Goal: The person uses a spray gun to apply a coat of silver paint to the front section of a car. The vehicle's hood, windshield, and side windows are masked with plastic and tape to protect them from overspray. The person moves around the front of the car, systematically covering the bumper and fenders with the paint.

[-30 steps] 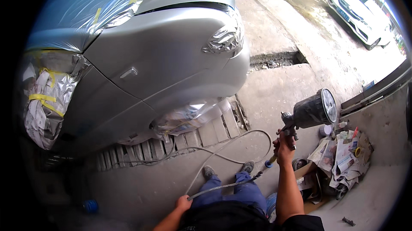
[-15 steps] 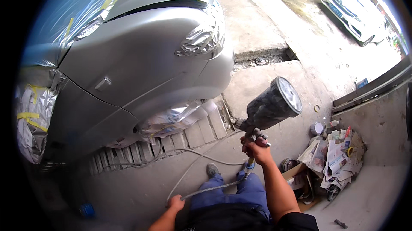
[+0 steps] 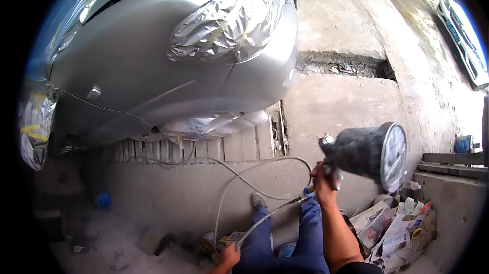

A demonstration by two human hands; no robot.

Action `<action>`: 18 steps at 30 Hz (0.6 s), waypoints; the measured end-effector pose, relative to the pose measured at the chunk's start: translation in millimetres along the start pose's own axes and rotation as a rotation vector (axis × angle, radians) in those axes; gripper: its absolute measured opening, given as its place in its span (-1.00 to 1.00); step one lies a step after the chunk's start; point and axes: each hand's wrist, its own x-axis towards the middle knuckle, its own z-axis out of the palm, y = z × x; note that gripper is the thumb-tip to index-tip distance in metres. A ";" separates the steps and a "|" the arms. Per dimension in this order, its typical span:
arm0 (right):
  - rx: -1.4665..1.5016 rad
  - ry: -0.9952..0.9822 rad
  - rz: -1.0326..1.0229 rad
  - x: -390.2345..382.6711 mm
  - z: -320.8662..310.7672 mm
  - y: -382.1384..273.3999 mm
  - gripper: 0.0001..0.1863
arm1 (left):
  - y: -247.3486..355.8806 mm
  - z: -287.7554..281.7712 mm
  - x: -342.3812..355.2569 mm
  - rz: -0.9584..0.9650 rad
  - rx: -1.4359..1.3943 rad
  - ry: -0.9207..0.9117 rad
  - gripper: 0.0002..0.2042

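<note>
— Where are the hands?
— Left hand (image 3: 229,257) grips the air hose (image 3: 265,218); right hand (image 3: 322,185) clutches the spray gun (image 3: 368,153), raised off the panel.
— And the car?
— Silver bumper (image 3: 168,80) looks coated; headlight masking (image 3: 229,19) not yet removed.

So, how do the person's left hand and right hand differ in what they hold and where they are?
The right hand is raised and grips the handle of a spray gun with a dark cup; the left hand is low, near the picture's bottom edge, and holds the grey air hose. The right forearm shows in full; the left one is mostly out of view. Both hands are bare and closed.
</note>
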 end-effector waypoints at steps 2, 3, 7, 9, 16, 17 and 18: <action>-0.061 -0.149 -0.334 -14.3 17.9 25.0 -0.91 | -8.1 14.9 -10.6 0.020 0.033 -0.124 -0.67; -0.182 -0.228 -0.324 -21.8 16.2 42.8 -0.89 | -11.7 21.6 -12.1 0.038 0.051 -0.188 -0.63; -0.348 -0.385 -0.305 -20.6 10.3 93.4 -0.80 | -1.3 33.6 -17.1 0.008 0.042 -0.360 -0.62; -0.342 -0.299 -0.315 2.0 -0.2 96.8 -0.75 | 38.2 20.8 -2.3 0.008 0.107 -0.439 -0.63; 0.072 0.170 -0.090 46.6 -18.3 80.4 -0.61 | 61.9 88.1 37.9 0.204 -0.016 -0.313 -0.67; 0.091 0.189 -0.079 45.6 -12.9 89.5 -0.60 | 62.3 97.0 40.8 0.190 0.002 -0.331 -0.67; 0.110 0.204 -0.069 43.6 -5.9 99.8 -0.60 | 59.6 103.8 43.4 0.172 0.018 -0.348 -0.68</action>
